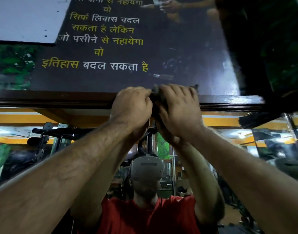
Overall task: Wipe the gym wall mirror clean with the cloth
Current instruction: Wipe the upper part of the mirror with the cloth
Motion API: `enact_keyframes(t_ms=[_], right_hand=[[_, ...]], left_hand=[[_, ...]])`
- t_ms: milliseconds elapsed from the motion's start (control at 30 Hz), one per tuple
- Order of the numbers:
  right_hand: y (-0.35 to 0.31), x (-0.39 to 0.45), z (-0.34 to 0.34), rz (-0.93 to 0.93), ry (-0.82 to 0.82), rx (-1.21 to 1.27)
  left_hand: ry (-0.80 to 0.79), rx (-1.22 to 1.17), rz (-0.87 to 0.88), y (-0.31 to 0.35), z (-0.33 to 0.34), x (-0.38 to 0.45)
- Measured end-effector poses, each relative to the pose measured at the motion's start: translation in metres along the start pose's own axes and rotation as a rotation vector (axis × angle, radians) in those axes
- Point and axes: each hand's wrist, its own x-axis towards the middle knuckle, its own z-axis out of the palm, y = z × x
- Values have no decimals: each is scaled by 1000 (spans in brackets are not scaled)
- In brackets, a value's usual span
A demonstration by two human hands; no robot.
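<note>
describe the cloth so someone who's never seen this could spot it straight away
Find the dark wooden frame running between the lettered poster and the mirror. At its middle, the left hand and right hand grip a crumpled dark grey cloth, the only soft, bunched thing there.

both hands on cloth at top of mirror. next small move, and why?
Probably slide the cloth down off the dark wooden frame onto the mirror glass. The left hand and right hand bunch it against the frame's edge, so it isn't yet on the glass below.
</note>
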Motion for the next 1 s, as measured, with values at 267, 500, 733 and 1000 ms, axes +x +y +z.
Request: enact_keyframes(t_ms=[267, 500, 733, 1000], right_hand=[[60, -5, -25, 127, 30, -45], [118, -20, -45, 162, 51, 33], [119, -23, -35, 40, 125, -53], [116, -32, -27, -144, 183, 77]], left_hand=[[20, -93, 15, 41, 23, 9], [30, -160, 21, 82, 47, 14], [53, -172, 21, 94, 66, 18], [30, -177, 53, 87, 70, 18]])
